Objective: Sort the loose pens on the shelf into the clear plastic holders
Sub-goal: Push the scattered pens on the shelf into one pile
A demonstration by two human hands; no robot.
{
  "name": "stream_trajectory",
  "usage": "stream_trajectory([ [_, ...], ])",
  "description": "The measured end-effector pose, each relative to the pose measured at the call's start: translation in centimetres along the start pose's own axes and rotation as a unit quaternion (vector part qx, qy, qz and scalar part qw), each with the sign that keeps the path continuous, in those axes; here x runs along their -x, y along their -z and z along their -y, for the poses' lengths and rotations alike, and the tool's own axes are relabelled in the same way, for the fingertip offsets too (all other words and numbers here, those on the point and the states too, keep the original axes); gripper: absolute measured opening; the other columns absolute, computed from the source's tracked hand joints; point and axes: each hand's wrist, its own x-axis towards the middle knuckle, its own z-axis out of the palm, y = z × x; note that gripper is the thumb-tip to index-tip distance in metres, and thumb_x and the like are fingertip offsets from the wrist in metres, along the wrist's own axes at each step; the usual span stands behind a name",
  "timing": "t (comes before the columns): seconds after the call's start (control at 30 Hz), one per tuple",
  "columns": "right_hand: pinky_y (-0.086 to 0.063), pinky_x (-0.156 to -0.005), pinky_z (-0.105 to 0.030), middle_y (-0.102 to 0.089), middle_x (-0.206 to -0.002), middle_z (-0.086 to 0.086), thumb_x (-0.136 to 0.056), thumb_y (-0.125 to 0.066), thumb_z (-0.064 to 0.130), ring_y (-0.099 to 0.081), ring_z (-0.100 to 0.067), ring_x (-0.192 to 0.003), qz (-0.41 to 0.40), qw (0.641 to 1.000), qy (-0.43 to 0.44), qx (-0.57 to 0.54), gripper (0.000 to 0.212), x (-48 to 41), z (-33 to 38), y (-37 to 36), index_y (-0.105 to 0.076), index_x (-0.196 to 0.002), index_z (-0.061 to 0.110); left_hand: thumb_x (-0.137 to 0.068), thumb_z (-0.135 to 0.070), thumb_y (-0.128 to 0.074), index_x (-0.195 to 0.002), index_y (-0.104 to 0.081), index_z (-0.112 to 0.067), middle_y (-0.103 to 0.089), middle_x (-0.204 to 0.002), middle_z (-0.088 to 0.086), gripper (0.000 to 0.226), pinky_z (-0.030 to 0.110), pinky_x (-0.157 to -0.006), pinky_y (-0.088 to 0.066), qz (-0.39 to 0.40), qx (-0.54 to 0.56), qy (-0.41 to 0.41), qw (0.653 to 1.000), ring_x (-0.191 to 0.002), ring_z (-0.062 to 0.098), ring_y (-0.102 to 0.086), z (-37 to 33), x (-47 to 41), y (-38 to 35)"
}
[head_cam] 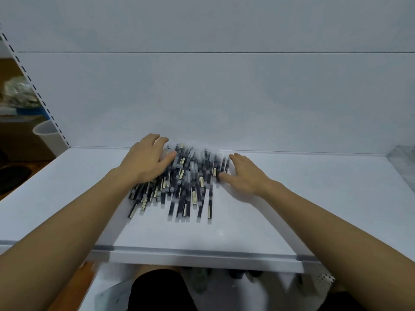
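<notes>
A loose pile of several dark pens (186,182) with clear caps and pale labels lies in the middle of the white shelf (314,209). My left hand (147,159) rests flat on the pile's left side, fingers spread over the pens. On the pile's right edge lies my right hand (246,172), fingers straight, thumb touching the outermost pens. Neither hand grips a pen. A clear plastic item (402,158) shows at the far right edge of the shelf; I cannot tell if it is a holder.
The shelf's white back panel (213,97) rises right behind the pile. A slotted upright (33,86) bounds the left side, with a white bin (48,138) and clutter beyond it. The shelf's front lip (202,254) is near me; a lower shelf with objects lies beneath.
</notes>
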Motion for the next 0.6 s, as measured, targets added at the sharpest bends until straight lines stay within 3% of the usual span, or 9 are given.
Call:
stream_trajectory([
  [0.07,-0.027,-0.122,-0.045,-0.03,-0.164,-0.007,-0.102,-0.049,0.055,-0.023,-0.028,-0.152,0.004,0.999,-0.011,0.037,0.077,1.1,-1.6,1.1,-0.028,-0.158,0.007,-0.1,-0.061,-0.028,-0.152,-0.035,-0.013,-0.032,-0.158,0.017,0.071,0.052,-0.117,-0.03,0.01,-0.025,-0.021,0.999,-0.147,0.031,-0.028,-2.2,-0.7,0.0],
  [0.17,-0.042,-0.104,-0.046,-0.05,-0.129,-0.003,-0.099,-0.05,0.054,-0.042,-0.03,-0.131,-0.008,0.994,-0.038,0.098,0.053,3.1,-4.7,3.1,-0.047,-0.129,0.01,-0.1,-0.063,-0.025,-0.153,-0.031,-0.015,-0.026,-0.162,0.015,0.072,0.053,-0.119,-0.026,0.037,-0.057,-0.049,0.996,-0.151,0.03,-0.021,-5.3,-1.9,-0.5],
  [0.4,-0.031,-0.118,-0.051,-0.029,-0.163,-0.009,-0.103,-0.044,0.054,-0.024,-0.034,-0.15,-0.017,0.973,-0.133,0.185,0.07,9.9,-13.2,8.6,-0.028,-0.157,0.013,-0.099,-0.065,-0.021,-0.158,-0.022,-0.02,-0.012,-0.168,0.009,0.074,0.05,-0.123,-0.016,0.087,-0.076,-0.112,0.987,-0.155,0.026,-0.007,-13.5,-4.8,-2.7],
  [0.5,-0.026,-0.119,-0.056,-0.021,-0.167,-0.01,-0.103,-0.043,0.053,-0.022,-0.039,-0.151,-0.019,0.96,-0.206,0.191,0.07,13.2,-16.8,11.1,-0.02,-0.161,0.023,-0.1,-0.062,-0.026,-0.157,-0.024,-0.019,-0.015,-0.167,0.009,0.071,0.048,-0.123,-0.018,0.095,-0.06,-0.154,0.982,-0.154,0.025,-0.01,-18.1,-6.3,-3.6],
  [0.6,-0.027,-0.116,-0.058,-0.027,-0.162,-0.015,-0.103,-0.044,0.05,-0.026,-0.041,-0.147,-0.05,0.938,-0.277,0.204,0.066,16.3,-20.1,13.7,-0.023,-0.159,0.02,-0.101,-0.06,-0.03,-0.155,-0.028,-0.019,-0.021,-0.164,0.01,0.068,0.047,-0.121,-0.022,0.098,-0.039,-0.183,0.977,-0.152,0.026,-0.018,-22.8,-7.0,-4.7],
])
